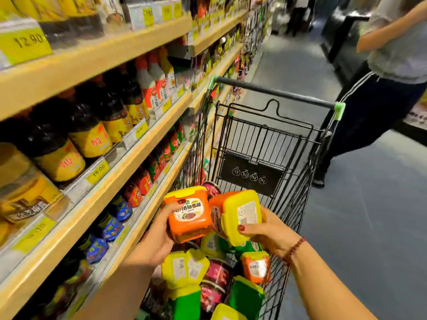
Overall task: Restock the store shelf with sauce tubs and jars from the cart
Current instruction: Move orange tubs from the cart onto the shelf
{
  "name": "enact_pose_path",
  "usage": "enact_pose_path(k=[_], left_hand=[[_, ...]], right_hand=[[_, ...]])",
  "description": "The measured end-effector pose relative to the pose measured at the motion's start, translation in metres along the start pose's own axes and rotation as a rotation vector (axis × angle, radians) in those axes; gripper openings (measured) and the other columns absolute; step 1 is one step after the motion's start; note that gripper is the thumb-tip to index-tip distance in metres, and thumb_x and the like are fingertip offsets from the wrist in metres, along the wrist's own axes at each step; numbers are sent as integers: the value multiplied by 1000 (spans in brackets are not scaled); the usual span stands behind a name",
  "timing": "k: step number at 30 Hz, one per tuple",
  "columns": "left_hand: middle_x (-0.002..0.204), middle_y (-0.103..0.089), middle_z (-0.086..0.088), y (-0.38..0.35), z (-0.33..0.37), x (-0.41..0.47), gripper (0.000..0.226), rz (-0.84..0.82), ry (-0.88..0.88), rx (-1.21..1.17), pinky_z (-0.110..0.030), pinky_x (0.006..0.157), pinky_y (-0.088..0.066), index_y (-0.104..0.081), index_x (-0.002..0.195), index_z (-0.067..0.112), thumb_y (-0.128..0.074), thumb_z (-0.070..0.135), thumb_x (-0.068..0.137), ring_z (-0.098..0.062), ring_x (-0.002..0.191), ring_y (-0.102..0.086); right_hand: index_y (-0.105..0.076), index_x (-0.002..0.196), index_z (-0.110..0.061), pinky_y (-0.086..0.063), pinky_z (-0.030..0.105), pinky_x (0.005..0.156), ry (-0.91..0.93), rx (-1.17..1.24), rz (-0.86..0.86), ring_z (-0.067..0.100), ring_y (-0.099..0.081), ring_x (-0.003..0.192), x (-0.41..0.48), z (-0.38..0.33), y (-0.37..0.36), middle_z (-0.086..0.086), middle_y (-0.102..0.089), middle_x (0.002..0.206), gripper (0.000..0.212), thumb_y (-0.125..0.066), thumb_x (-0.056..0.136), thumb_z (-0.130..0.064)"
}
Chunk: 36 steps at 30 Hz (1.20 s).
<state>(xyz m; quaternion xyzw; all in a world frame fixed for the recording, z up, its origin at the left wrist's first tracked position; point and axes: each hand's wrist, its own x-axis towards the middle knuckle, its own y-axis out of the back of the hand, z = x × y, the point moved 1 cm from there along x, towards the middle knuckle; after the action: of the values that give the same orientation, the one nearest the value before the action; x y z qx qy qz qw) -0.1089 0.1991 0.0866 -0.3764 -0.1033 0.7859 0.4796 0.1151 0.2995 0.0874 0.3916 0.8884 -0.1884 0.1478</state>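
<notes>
Orange tub [190,219] gripped in left hand [159,239], second tub [240,218] gripped in right hand [270,234]; cart [272,92] jars [218,271] maybe four.

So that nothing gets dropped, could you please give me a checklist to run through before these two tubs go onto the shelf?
1. Left hand grips the label-forward orange tub: ok.
2. Right hand grips the lid-forward orange tub: ok.
3. Yellow lids on both tubs: ok.
4. Both tubs held above the load in the cart: ok.
5. Free slot on the shelf for these tubs: cannot tell.
6. Bystander stands at the cart's far end, off the shelf side: ok.
</notes>
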Motion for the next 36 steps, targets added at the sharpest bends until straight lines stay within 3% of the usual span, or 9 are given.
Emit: enact_pose_path(k=[3,7,11,14,18,22,25,32,36], left_hand=[[69,-73,-10,-17,3,-16,19,-4,-49,-11,-35,51,-58,-63,93,12,-61,21,76,-21,56,-69],[70,-73,-12,-38,3,-35,47,20,-124,-25,-39,54,-57,-64,91,12,-71,25,46,-23,57,-69],[68,-72,-11,-61,-14,-57,14,77,-194,-100,-37,53,-56,-63,89,12,-55,20,82,-22,54,-69],[72,-73,-12,-79,-31,-74,17,121,-269,-173,-41,56,-57,-64,91,11,-58,19,77,-23,57,-69],[76,-74,-12,-87,-49,-100,19,212,-340,-285,-40,52,-58,-63,97,11,-55,19,81,-22,60,-70],[85,-74,-13,-72,-58,-138,32,298,-419,-360,-41,59,-59,-63,104,11,-55,22,75,-23,65,-71],[84,-74,-12,-54,-61,-173,38,380,-501,-406,-42,62,-58,-64,103,11,-56,25,68,-22,65,-71],[77,-74,-11,-9,-79,-280,27,619,-688,-521,-42,59,-57,-63,96,12,-56,22,72,-23,61,-70],[82,-73,-14,17,-100,-357,36,716,-773,-559,-45,63,-57,-62,100,10,-57,23,67,-25,64,-71]], right_hand=[[-54,123,-3,-53,44,85,30,45,5,33,-65,105,-4,-7,6,17,-68,115,101,-97,34,-21],[-54,126,-2,-54,44,83,100,211,46,34,-65,102,-10,-9,7,19,-68,115,114,-100,26,-32],[-58,123,-3,-60,42,69,83,526,-18,35,-69,95,-25,-9,1,24,-65,117,93,-95,42,-30],[-60,120,-4,-51,57,89,110,668,-80,37,-66,105,-32,-14,2,25,-65,118,104,-99,27,-30],[-61,122,-7,-43,60,98,67,658,-172,38,-61,112,-31,-24,-1,23,-65,119,109,-98,22,-31],[-71,111,-7,-52,58,83,-6,616,-354,36,-67,101,-34,-27,-29,23,-67,115,93,-99,26,-30],[-59,126,-3,-57,55,72,-84,586,-466,37,-69,96,-40,-16,-60,24,-67,115,113,-99,24,-31],[-43,142,-13,-53,56,84,-205,496,-755,35,-63,110,-77,16,-153,21,-55,134,132,-101,24,-31],[-61,126,-9,-56,55,78,-295,529,-929,34,-66,105,-122,45,-216,21,-62,125,110,-101,24,-22]])
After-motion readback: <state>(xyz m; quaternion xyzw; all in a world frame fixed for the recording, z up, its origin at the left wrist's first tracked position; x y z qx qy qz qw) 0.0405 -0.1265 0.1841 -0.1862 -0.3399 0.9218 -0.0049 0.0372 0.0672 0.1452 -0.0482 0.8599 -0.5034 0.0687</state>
